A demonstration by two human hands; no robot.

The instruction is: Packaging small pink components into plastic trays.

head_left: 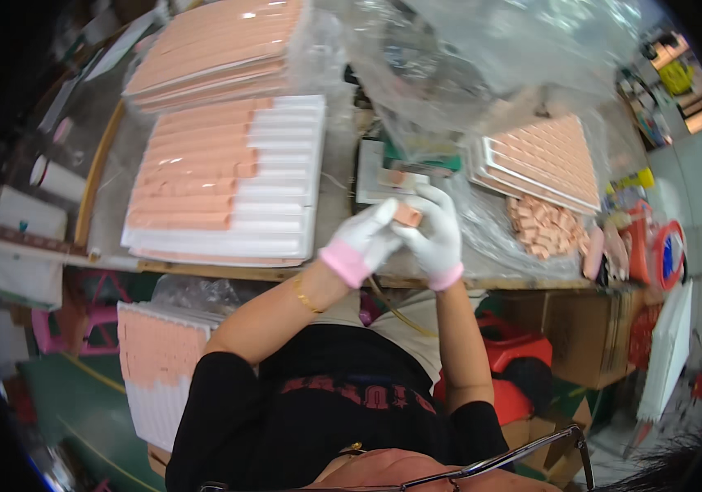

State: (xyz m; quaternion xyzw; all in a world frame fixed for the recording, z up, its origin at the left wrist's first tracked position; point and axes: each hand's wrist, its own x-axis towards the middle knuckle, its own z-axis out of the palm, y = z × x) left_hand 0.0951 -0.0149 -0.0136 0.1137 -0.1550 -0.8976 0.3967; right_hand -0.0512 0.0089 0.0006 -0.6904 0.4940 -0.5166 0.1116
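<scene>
Above the desk [337, 156] | small pink block [407, 216] pinched by fingertips of left hand [365, 236] and right hand [439, 238], both gloved, nearly closed | white tray [281, 180]: grooves filled with pink pieces [187, 172] at left, bare at right, judged part-done | heap of loose blocks [546, 228] at right, whether finished or waiting cannot be told

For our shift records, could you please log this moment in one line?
left hand: holding small peach piece | right hand: same piece | loose pieces: heaped beside tray stack
</scene>
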